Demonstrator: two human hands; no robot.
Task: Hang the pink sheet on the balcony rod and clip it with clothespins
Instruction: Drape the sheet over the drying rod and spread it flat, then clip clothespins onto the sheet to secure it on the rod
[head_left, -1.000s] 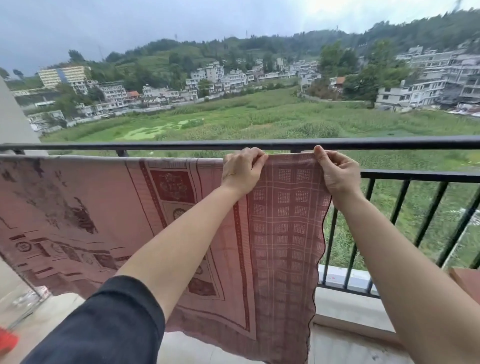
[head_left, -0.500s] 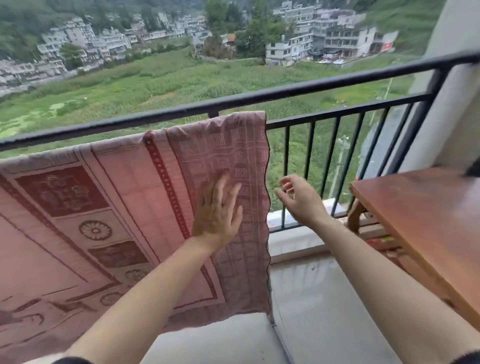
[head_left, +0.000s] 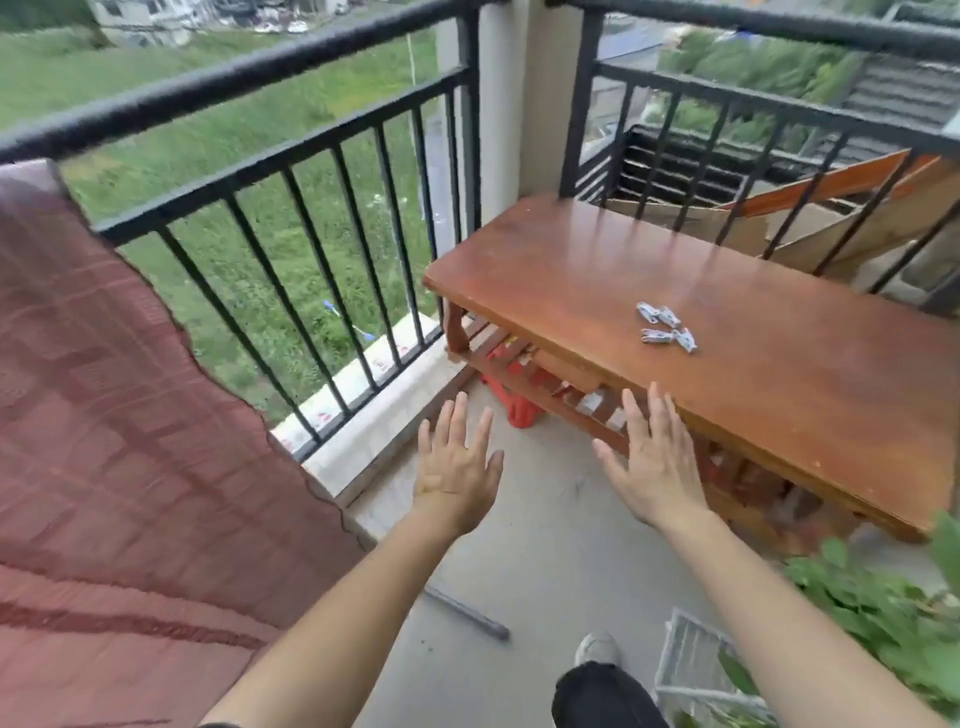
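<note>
The pink patterned sheet hangs over the black balcony rod and fills the left side of the view. A few pale clothespins lie in a small cluster on the brown wooden table at the right. My left hand is open, fingers spread, above the floor between sheet and table. My right hand is open too, just in front of the table's near edge and below the clothespins. Neither hand touches anything.
A beige pillar stands at the balcony corner behind the table. Red items sit under the table. A grey bar lies on the concrete floor. A green plant and a white rack are at lower right, with my shoe close by.
Both hands let go of the sheet's top edge and came down, empty. The view swung right from the sheet to the table with the clothespins.
</note>
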